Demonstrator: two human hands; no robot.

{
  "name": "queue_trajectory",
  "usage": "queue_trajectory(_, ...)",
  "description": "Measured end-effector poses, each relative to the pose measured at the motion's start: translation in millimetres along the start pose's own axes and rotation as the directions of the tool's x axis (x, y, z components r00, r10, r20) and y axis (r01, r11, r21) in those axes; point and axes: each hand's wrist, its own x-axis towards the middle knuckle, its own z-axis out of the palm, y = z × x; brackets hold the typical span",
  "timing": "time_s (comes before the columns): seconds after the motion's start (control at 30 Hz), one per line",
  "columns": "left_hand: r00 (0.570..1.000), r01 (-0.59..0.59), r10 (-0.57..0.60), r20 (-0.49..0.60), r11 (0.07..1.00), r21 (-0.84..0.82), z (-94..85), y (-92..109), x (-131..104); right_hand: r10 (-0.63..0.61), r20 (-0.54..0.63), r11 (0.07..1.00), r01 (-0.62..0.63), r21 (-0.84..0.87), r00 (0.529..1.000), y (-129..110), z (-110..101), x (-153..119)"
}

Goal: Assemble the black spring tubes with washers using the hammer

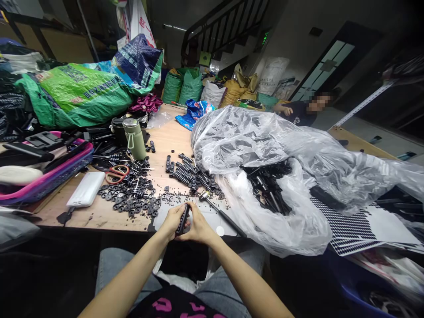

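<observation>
My left hand (171, 221) and my right hand (200, 224) are both closed around a narrow black bar (182, 220), held tilted above the table's front edge. Its exact kind is unclear. Beneath them a grey metal plate (163, 217) lies on the wooden table. Just right of my hands rests a hammer (225, 215) with a dark handle. Beyond it, black-and-white patterned rollers (185, 173) lie in a heap, with tiny loose pieces scattered around. Black discs (127, 198) are spread to the left. An open bag (187, 260) with dark contents sits in my lap.
Orange-handled scissors (116, 173), a white power bank (86, 189), a green bottle (134, 139) and a pink-purple basket (71, 161) stand left. A large clear plastic bag (245, 137) of black parts covers the right side, beside patterned sheets (344, 225). Another person (300, 110) is behind it.
</observation>
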Motion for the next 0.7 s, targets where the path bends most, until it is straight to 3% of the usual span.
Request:
queue_trajectory(0.2, 1.0, 0.006, -0.006, -0.011, 1.0, 0.028, -3.2, -9.9, 6.9, 0.024, 0.003, 0.991, -0.024, -0.131, 1.0, 3.9, 6.2, -1.5)
queue_trajectory(0.27, 0.996, -0.086, 0.088, -0.015, 0.991, 0.101, -5.1, -14.4, 7.2, 0.024, -0.027, 0.978, -0.029, -0.207, 0.999, 8.6, 10.9, -2.6)
queue_trajectory(0.33, 0.964, -0.254, 0.267, -0.011, 0.928, 0.274, -6.9, -20.4, 5.1, 0.027, -0.072, 0.959, -0.046, -0.279, 0.997, 15.0, 17.3, -3.7)
queue_trajectory(0.4, 0.89, -0.403, 0.455, 0.029, 0.755, 0.517, -7.5, -26.9, 1.9, 0.038, -0.132, 0.935, -0.082, -0.346, 0.991, 20.4, 24.5, -4.1)
queue_trajectory(0.47, 0.827, -0.446, 0.551, 0.113, 0.521, 0.727, -6.8, -32.1, -0.2, 0.058, -0.175, 0.912, -0.124, -0.39, 0.983, 22.7, 30.4, -3.8)
queue_trajectory(0.57, 0.811, -0.405, 0.532, 0.243, 0.212, 0.889, -6.2, -36.0, 1.5, 0.085, -0.147, 0.893, -0.141, -0.428, 0.985, 22.5, 28.6, -5.1)
queue_trajectory(0.63, 0.806, -0.422, 0.474, 0.354, 0.04, 0.906, -9.4, -36.8, 4.7, 0.085, -0.106, 0.885, -0.124, -0.45, 0.991, 25.6, 16.1, -10.2)
queue_trajectory(0.7, 0.777, -0.472, 0.427, 0.463, -0.091, 0.877, -16.7, -36.4, 7.6, 0.119, -0.173, 0.841, -0.191, -0.506, 0.978, 34.9, -4.4, -19.7)
